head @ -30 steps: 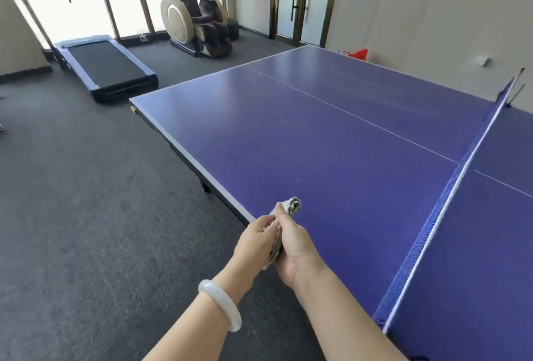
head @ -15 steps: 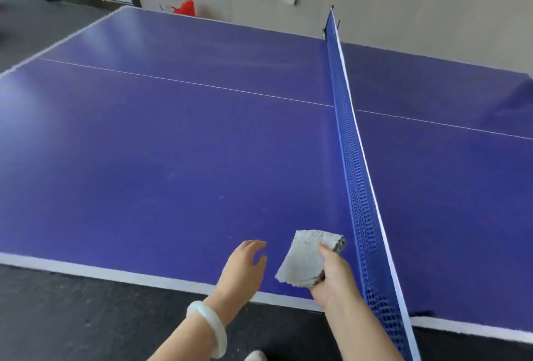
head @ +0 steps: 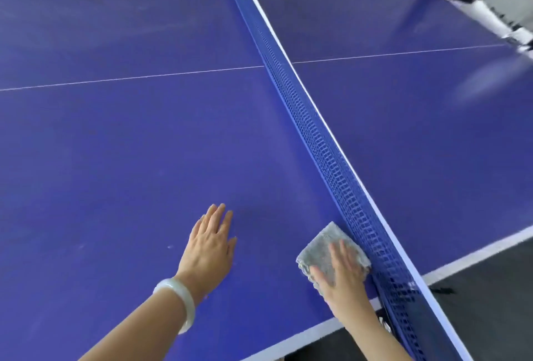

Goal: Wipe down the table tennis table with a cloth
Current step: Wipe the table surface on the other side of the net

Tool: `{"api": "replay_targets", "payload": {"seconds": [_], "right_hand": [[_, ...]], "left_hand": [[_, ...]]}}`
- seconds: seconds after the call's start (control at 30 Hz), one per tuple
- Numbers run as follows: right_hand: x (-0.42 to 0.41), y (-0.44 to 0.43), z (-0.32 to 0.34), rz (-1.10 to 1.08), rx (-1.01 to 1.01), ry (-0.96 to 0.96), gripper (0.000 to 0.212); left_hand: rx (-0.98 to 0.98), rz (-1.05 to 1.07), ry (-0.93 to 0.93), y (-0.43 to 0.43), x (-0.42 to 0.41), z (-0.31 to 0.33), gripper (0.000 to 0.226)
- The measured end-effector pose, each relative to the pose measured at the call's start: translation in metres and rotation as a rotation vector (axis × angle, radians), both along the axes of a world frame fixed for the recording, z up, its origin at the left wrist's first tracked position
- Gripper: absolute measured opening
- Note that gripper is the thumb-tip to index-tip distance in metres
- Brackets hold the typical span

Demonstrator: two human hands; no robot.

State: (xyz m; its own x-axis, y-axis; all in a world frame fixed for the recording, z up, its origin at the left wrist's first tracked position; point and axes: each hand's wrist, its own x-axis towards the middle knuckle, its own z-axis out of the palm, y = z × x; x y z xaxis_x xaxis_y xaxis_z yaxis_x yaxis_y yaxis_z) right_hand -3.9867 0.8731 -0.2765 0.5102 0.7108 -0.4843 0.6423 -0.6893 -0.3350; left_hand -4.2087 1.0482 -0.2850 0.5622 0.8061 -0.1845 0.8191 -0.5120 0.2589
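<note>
The blue table tennis table (head: pixel 121 158) fills the view, with a white centre line and white edge band. A folded grey cloth (head: pixel 326 251) lies flat on the table's near side, right against the foot of the net. My right hand (head: pixel 341 277) presses down on the cloth with straight fingers. My left hand (head: pixel 212 248), with a pale bangle on its wrist, rests flat on the table surface to the left of the cloth, fingers straight and together.
The blue mesh net (head: pixel 314 130) with its white top band runs diagonally from the top centre to the bottom right. Dark floor (head: pixel 490 303) shows beyond the near edge at the right. A blurred black-and-white object (head: pixel 490 0) sits at the top right corner.
The cloth went from being held in the air by my right hand to lying flat on the table under it. My left hand came down onto the surface. The view moved closer to the net.
</note>
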Motion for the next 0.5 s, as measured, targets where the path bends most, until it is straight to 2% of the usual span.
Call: {"api": "replay_targets", "payload": {"seconds": [0.07,0.17,0.27,0.37,0.5], "right_hand": [[-0.005,0.01,-0.006,-0.242,0.146,-0.051,0.076],[-0.008,0.033,-0.018,-0.419,0.051,-0.205,0.075],[-0.002,0.062,-0.024,-0.528,-0.06,-0.317,0.073],[0.003,0.095,-0.029,-0.364,-0.055,-0.397,0.069],[-0.001,0.092,-0.036,0.126,0.075,-0.311,0.07]], "left_hand": [[0.037,-0.077,0.022,0.031,0.008,-0.006,0.063],[0.046,-0.126,0.057,0.082,0.022,-0.014,0.068],[-0.081,-0.143,0.119,0.118,0.032,-0.024,0.076],[-0.089,-0.182,0.192,0.127,0.032,-0.035,0.083],[-0.177,-0.209,0.221,0.129,0.033,-0.03,0.087]]}}
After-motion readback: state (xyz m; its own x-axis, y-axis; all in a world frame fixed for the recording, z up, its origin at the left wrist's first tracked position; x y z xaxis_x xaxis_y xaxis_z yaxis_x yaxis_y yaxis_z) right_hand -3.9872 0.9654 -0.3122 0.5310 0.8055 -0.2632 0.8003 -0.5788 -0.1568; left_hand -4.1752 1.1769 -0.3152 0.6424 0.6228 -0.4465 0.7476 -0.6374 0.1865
